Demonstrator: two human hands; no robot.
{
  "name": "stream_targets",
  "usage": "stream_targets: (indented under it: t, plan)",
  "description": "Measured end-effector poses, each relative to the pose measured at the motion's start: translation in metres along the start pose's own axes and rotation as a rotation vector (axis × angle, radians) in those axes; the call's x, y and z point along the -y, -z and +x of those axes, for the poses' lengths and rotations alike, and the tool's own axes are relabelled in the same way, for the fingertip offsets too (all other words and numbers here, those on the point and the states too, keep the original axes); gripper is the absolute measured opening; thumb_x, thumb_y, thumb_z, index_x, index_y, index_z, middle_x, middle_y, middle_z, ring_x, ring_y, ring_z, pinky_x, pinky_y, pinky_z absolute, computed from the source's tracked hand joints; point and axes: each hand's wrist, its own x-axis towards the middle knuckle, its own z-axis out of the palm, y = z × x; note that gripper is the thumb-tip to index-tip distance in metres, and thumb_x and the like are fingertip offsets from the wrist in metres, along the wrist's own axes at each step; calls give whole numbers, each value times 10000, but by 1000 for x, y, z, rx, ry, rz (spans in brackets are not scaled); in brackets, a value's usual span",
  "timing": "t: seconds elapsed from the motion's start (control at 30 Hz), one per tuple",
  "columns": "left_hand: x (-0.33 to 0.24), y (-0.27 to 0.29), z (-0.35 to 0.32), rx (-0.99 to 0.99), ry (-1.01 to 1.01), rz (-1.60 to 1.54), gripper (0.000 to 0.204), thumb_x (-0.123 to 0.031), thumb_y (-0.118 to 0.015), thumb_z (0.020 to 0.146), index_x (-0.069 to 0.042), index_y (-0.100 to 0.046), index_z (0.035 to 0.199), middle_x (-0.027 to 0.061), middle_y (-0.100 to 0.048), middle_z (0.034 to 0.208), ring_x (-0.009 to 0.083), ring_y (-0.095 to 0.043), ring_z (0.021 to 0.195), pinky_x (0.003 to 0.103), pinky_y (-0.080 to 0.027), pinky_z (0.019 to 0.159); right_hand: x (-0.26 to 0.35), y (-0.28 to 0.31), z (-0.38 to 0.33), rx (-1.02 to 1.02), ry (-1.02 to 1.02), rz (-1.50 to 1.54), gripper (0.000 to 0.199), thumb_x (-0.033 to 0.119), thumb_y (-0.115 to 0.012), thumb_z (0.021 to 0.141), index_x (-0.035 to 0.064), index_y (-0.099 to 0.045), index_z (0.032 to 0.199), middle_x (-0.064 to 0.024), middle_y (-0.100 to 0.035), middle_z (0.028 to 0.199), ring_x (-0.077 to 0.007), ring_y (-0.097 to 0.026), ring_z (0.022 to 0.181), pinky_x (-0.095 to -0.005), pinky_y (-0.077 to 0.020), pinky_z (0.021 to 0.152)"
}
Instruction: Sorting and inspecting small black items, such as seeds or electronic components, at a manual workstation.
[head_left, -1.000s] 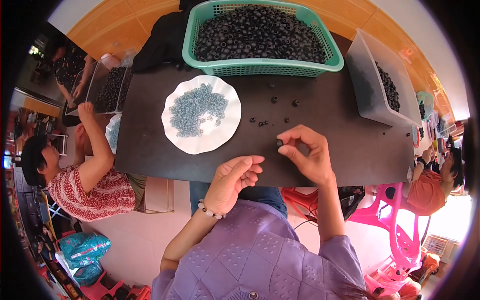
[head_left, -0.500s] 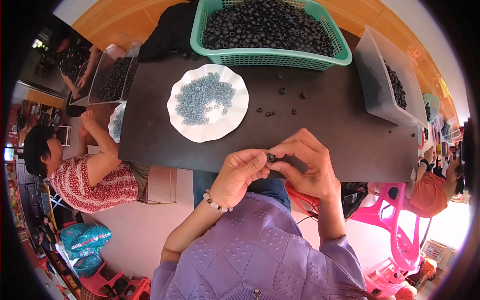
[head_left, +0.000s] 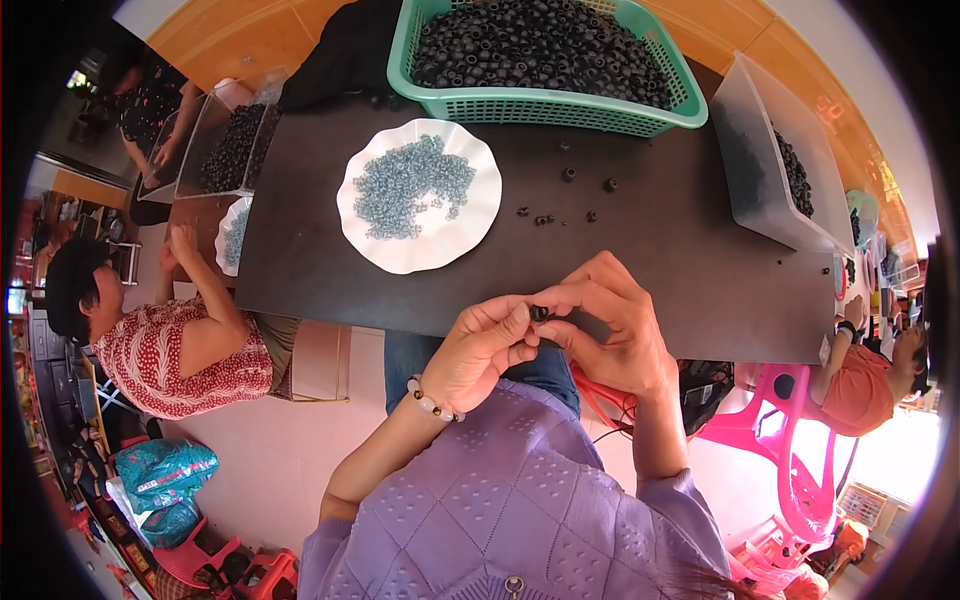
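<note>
Between the fingertips of both my hands, just in front of the table's near edge, sits a small black ring-shaped part (head_left: 540, 314). My left hand (head_left: 482, 345) pinches it from the left with thumb and forefinger, its other fingers curled. My right hand (head_left: 625, 330) is closed on it from the right with thumb and forefinger. Beyond my hands, a white wavy-rimmed plate (head_left: 478, 225) holds many small clear bluish pieces (head_left: 395, 190). Several loose black parts (head_left: 610, 185) lie on the dark table to the plate's right.
A green basket (head_left: 560, 108) heaped with black parts stands at the back of the dark table (head_left: 690, 265). Clear bins (head_left: 775, 150) hold more at the right and far left. One person (head_left: 175, 350) sits at the left, another (head_left: 865, 375) at the right. A pink stool (head_left: 790, 440) stands right.
The black part has turned slightly between my fingertips, and my right hand has shifted a little leftward and up. The person at the left has moved their arms slightly.
</note>
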Motion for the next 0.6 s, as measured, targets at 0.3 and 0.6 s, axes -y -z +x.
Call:
stream_targets:
  t: [0.3, 0.6]
  plan:
    - [1, 3, -1, 34, -13, 38, 245, -195, -532, 953, -40, -605, 1128, 47, -608, 1096, 74, -574, 886, 243, -483, 767, 0, -2, 0, 19, 50, -38, 292, 2, -745, 639, 73, -702, 919, -35, -572, 738, -184, -520, 730, -303, -434, 624]
    - [5, 12, -5, 109, -18, 5, 284, -224, -543, 945, -24, -600, 1138, 61, -607, 1105, 94, -571, 904, 263, -471, 782, -1, -2, 0, 85, 83, -44, 260, 25, -757, 649, 63, -689, 897, -41, -594, 770, -207, -527, 742, -316, -439, 621]
